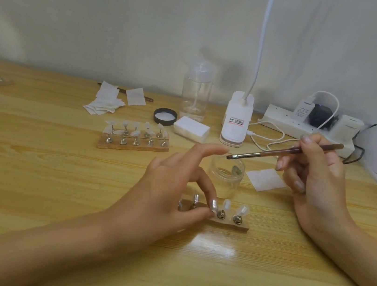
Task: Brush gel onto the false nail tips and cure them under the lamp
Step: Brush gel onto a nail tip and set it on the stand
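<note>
- Pinches the near holder (240,225) of nail tips (226,205) with the left hand (170,189).
- Grips the brush (286,151) in the right hand (317,176), bristles over the open jar (226,180).
- Risks tipping the jar with the raised forefinger, or dripping gel onto the desk (56,172).

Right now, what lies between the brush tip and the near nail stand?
Head view: the open clear jar stands there, brush tip over its rim, near nail stand just in front.
</note>
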The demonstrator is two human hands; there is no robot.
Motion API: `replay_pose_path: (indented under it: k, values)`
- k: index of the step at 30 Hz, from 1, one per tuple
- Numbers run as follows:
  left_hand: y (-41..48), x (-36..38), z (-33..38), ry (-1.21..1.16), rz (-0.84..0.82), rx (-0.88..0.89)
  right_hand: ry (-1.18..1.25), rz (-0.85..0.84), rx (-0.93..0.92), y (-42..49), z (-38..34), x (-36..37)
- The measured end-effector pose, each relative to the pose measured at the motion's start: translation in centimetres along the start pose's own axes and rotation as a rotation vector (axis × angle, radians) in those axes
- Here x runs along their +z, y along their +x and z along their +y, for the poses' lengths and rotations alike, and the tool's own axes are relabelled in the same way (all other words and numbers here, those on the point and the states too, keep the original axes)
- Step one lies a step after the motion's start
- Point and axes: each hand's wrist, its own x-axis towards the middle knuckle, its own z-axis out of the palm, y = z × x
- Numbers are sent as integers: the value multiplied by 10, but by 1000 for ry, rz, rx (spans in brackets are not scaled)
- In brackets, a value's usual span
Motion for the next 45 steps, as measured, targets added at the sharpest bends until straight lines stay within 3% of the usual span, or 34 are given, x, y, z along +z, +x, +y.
replay_pose_path:
  k: [7, 23, 35, 37, 41, 45]
  values:
    - [2, 0, 0, -17, -35, -63, 0, 6, 6, 1, 2, -2]
    - [8, 7, 12, 285, -39, 103, 15, 25, 5, 3, 3, -1]
    - [8, 15, 10, 432, 123, 392, 33, 37, 14, 4, 4, -1]
    - [6, 12, 11, 322, 153, 440, 46, 53, 13, 4, 4, -1]
    - [17, -6, 16, -141, 210, 410, 38, 62, 14, 4, 4, -2]
    - [34, -17, -2, -308, 291, 251, 50, 52, 15, 4, 4, -2]
